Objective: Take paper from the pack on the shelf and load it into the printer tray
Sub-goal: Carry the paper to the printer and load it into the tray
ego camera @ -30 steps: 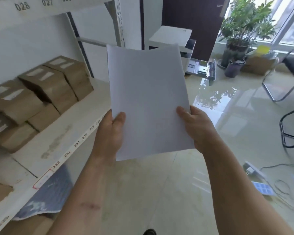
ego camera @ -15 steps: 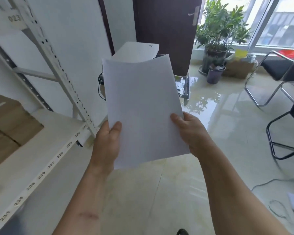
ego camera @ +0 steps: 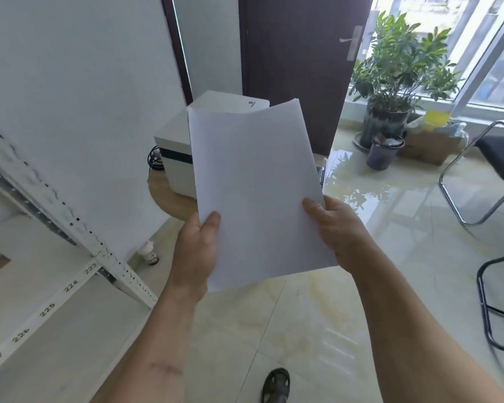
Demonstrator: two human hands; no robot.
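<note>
A thin stack of white paper stands upright in front of me, held by both hands at its lower edge. My left hand grips the lower left side with the thumb on the front. My right hand grips the lower right side. Behind the sheets a white printer sits on a round wooden table; the paper hides most of it, including its tray. The white shelf with number labels runs along my left. The paper pack is out of view.
A dark door stands behind the printer. Potted plants and a cardboard box sit by the window at right. Black metal chairs stand at the right. A small bottle stands on the glossy tiled floor by the shelf post.
My view has swung right, away from the shelf's brown boxes, and the printer has come closer, now straight behind the paper. Both hands keep the same hold on the sheets.
</note>
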